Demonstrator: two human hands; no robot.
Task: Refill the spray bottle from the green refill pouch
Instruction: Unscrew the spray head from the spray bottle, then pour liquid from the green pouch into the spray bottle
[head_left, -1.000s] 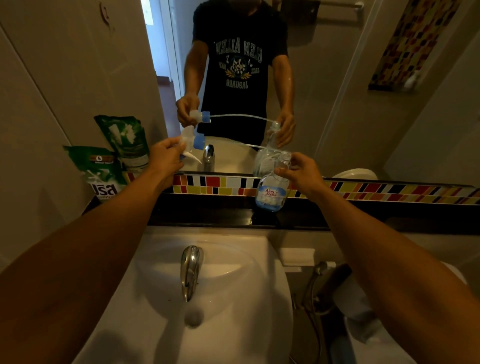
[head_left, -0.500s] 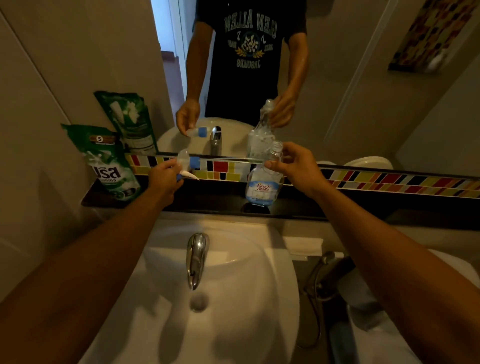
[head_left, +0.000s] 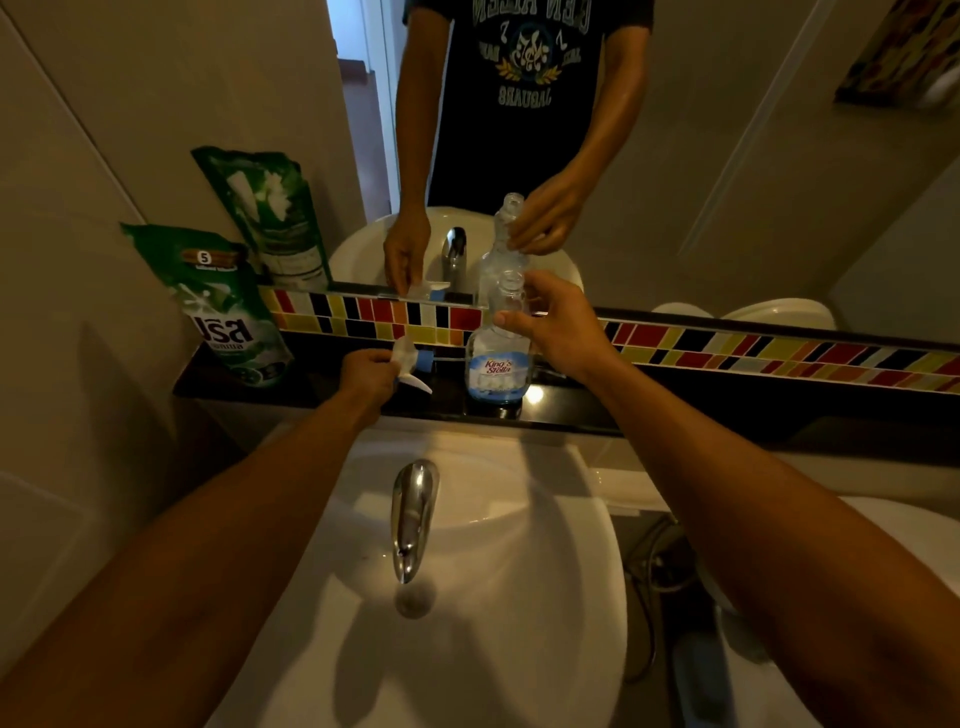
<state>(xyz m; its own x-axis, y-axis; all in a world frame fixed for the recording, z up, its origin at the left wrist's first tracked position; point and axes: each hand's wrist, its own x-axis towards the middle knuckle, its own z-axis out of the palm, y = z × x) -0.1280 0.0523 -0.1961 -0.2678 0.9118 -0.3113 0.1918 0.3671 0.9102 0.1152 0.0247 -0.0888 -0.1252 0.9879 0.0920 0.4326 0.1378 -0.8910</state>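
Left hand (head_left: 366, 370), clamped on sprayer (head_left: 410, 364), has lowered it to shelf (head_left: 571, 405); right hand (head_left: 558, 325) grips bottle (head_left: 500, 358) neck, now open. Pouch (head_left: 228, 312) next.

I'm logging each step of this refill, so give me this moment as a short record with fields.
spray bottle: upright on the black ledge, neck open
spray head: off the bottle, held low over the ledge
left hand: gripping the spray head
right hand: holding the bottle's neck
green refill pouch: leaning against the wall at the ledge's left end, untouched
sink: below the ledge, faucet not running
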